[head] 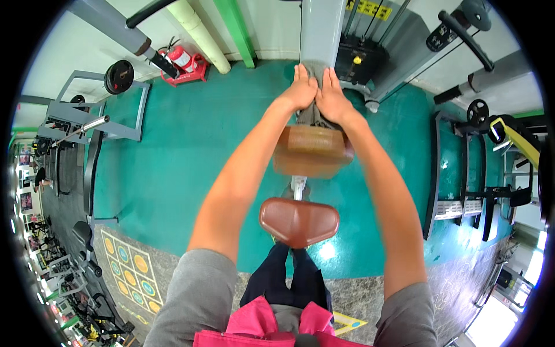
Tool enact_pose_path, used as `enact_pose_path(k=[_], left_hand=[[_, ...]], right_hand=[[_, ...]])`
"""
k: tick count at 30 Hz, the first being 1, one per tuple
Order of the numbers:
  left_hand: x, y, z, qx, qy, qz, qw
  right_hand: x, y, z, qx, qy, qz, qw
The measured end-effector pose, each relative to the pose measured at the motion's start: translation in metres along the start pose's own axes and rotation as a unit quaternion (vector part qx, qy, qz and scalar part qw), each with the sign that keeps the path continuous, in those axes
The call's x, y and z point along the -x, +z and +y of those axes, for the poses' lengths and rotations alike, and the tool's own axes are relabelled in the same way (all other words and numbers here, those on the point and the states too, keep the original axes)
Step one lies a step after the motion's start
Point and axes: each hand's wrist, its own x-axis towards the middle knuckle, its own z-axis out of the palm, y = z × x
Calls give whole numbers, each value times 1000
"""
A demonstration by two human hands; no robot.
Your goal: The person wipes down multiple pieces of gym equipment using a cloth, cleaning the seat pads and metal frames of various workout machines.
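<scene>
A dark grey cloth (315,104) drapes over the base of the grey upright post (321,30) of a weight machine. My left hand (301,88) presses on its left side with straight fingers. On the cloth's right side lies my right hand (333,96), and the two hands meet at the thumbs. Just below the cloth is a brown padded roller or cushion (310,145), blurred. Nearer to me sits a reddish-brown padded seat (299,220) on a metal stem. The surface beneath the cloth is hidden.
A black weight stack (357,60) with a yellow pin stands right of the post. Red fire extinguishers (178,57) in a red stand are at the back left. A barbell bench frame (89,130) is on the left, a black-framed machine (466,169) on the right. The floor (173,152) is green.
</scene>
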Motion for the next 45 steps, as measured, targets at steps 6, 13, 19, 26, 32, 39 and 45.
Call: enact_pose_path(k=[6, 13, 19, 26, 32, 39, 45], left_hand=[[-8, -4, 9, -6, -36, 18, 999], [34, 7, 21, -60, -80, -40, 994], [29, 4, 37, -36, -101, 19, 994], [11, -6, 93, 11, 170, 216, 961], [-107, -134, 249, -104, 432, 384, 810], [-177, -172, 242, -23, 463, 407, 787], [-137, -135, 203, -28, 318, 332, 887]], right_hand=[[-14, -10, -10, -13, 33, -18, 999], [8, -6, 16, 110, -18, -158, 981], [18, -22, -9, 61, -85, -100, 989], [7, -72, -57, -200, -38, 182, 962], [-143, -242, -107, -17, -275, 439, 855], [-227, -245, -127, -21, -246, 515, 821], [-194, -192, -101, -26, -144, 408, 901]])
